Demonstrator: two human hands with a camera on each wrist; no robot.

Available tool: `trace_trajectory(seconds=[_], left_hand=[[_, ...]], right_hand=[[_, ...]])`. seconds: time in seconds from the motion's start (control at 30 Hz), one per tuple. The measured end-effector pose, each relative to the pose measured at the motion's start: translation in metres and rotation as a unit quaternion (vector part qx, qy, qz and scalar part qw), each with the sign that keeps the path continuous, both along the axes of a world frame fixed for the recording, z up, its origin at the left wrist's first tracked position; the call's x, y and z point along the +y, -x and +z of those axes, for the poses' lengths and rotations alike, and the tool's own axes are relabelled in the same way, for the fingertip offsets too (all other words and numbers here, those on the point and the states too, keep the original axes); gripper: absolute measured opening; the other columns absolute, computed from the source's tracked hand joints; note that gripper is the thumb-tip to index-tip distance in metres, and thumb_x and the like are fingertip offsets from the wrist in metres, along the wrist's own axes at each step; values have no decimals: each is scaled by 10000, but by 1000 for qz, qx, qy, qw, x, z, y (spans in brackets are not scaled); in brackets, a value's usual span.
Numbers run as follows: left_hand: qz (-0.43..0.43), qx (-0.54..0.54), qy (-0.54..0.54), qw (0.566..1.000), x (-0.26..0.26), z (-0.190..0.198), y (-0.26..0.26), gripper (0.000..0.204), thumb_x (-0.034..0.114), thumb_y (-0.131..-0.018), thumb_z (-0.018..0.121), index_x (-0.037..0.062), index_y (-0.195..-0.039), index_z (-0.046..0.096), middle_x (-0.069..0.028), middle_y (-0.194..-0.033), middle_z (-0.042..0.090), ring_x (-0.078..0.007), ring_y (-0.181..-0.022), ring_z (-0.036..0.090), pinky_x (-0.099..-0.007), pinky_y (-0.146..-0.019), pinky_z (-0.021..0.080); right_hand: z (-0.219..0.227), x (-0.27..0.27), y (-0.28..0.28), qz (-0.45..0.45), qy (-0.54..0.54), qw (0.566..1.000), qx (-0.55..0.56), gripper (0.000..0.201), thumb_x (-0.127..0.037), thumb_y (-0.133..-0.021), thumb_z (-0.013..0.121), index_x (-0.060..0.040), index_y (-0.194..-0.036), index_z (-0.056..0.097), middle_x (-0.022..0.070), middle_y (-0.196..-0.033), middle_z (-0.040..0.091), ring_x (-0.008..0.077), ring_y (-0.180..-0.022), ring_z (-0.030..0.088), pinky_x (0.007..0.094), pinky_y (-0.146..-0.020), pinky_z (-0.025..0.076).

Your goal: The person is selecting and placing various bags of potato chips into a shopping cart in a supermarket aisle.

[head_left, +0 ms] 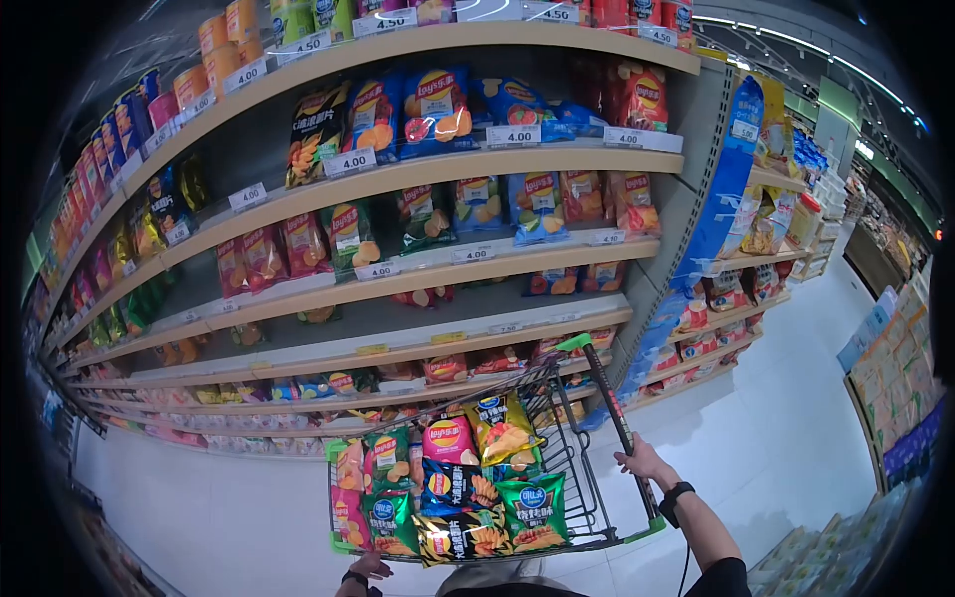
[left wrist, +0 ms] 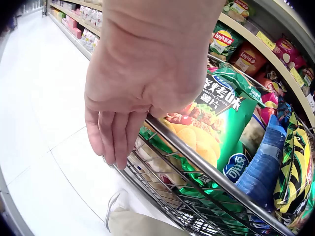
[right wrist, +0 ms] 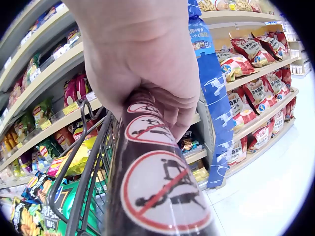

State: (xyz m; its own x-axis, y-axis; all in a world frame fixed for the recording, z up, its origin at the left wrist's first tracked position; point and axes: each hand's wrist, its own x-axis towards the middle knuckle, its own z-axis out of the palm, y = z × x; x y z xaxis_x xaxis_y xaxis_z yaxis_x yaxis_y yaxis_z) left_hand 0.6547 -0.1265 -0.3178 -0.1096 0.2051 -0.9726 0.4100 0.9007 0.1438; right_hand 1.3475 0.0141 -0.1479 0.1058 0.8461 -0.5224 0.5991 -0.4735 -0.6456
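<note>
My right hand point(head_left: 645, 463) grips the dark handle point(head_left: 611, 406) of a shopping cart; in the right wrist view the fingers curl round the handle point(right wrist: 165, 191), which bears round prohibition stickers. My left hand point(left wrist: 140, 98) hangs with fingers fairly straight beside the cart's metal rim point(left wrist: 197, 160), holding nothing. Inside the cart point(head_left: 587, 488) lie several chip bags: a green bag point(head_left: 535, 509), black bags point(head_left: 464, 535), a pink bag point(head_left: 450, 438) and a yellow bag point(head_left: 504, 428). Close to the left hand, another green bag point(left wrist: 197, 137) leans against the cart's side.
Long shelves point(head_left: 438, 269) of chip bags with price tags curve in front of the cart. A blue display strip point(head_left: 686, 289) marks the shelf end, with red-and-white bags point(right wrist: 258, 91) past it. White floor tiles point(head_left: 786, 408) run to the right, beside another stacked display point(head_left: 895, 378).
</note>
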Motion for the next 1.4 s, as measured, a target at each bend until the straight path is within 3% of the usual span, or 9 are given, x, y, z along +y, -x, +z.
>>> trace_trajectory(seconds=[0.6,0.73,0.83,0.9,0.97,1.1,1.13,1.3,1.4], left_hand=[[-146,-194,6,970,24,42,-5,840,687,-951,208,-1,-1190,626,-104,-1134,688,-219,-1115,613,-401,-965,443],[-142,-205,24,968,15,23,4,864,718,-930,225,5,-1198,632,-100,-1146,684,-218,-1128,608,-388,-972,434],[-172,-205,0,964,13,14,4,895,750,-906,230,6,-1191,637,-93,-1116,697,-201,-1105,621,-370,-954,448],[-150,-197,-13,969,15,19,0,890,744,-911,227,3,-1194,629,-84,-1101,703,-194,-1070,640,-361,-920,468],[-128,-187,-15,974,5,13,-4,875,728,-923,217,4,-1190,628,-83,-1100,703,-194,-1060,646,-363,-906,475],[-101,-165,4,981,5,-8,2,840,690,-947,198,9,-1181,629,-77,-1101,705,-191,-1059,648,-374,-903,473],[-93,-168,11,981,2,-25,8,831,680,-953,193,10,-1178,630,-76,-1101,705,-189,-1058,648,-377,-903,472],[-53,-180,26,982,1,-37,3,723,629,-966,254,56,-1183,638,-82,-1018,721,-194,-951,677,-386,-853,499],[-43,-163,16,986,17,-33,-11,675,599,-953,302,55,-1161,643,-89,-1010,720,-204,-937,679,-390,-838,501]], right_hand=[[-10,5,-10,-99,-32,991,-84,469,-154,-847,667,35,-1188,405,205,-822,676,269,-655,703,369,-589,564],[-5,9,-12,-52,1,983,-177,544,-195,-810,703,22,-1204,398,221,-841,682,355,-759,697,425,-722,563],[-19,24,-17,36,-97,951,-291,729,-218,-796,700,41,-1351,304,334,-1098,591,414,-1087,593,434,-938,481],[28,60,-3,16,-117,963,-242,814,-179,-790,675,54,-1436,238,364,-1319,455,399,-1278,459,410,-1053,395],[86,113,11,47,-242,944,-218,680,-205,-795,669,38,-1347,353,348,-1180,553,467,-1150,529,459,-976,446],[265,204,85,30,-430,891,-141,436,-175,-846,651,27,-1192,479,235,-1008,639,368,-935,637,421,-837,498],[283,237,85,60,-553,816,-159,421,-188,-857,653,15,-1188,489,216,-993,636,342,-923,630,423,-829,489],[381,357,116,39,-668,700,-250,493,-308,-868,645,20,-1191,470,253,-1107,618,400,-1039,594,443,-874,478],[415,410,125,17,-532,807,-253,882,-545,-767,677,61,-1334,378,280,-1165,602,391,-1081,602,426,-901,490]])
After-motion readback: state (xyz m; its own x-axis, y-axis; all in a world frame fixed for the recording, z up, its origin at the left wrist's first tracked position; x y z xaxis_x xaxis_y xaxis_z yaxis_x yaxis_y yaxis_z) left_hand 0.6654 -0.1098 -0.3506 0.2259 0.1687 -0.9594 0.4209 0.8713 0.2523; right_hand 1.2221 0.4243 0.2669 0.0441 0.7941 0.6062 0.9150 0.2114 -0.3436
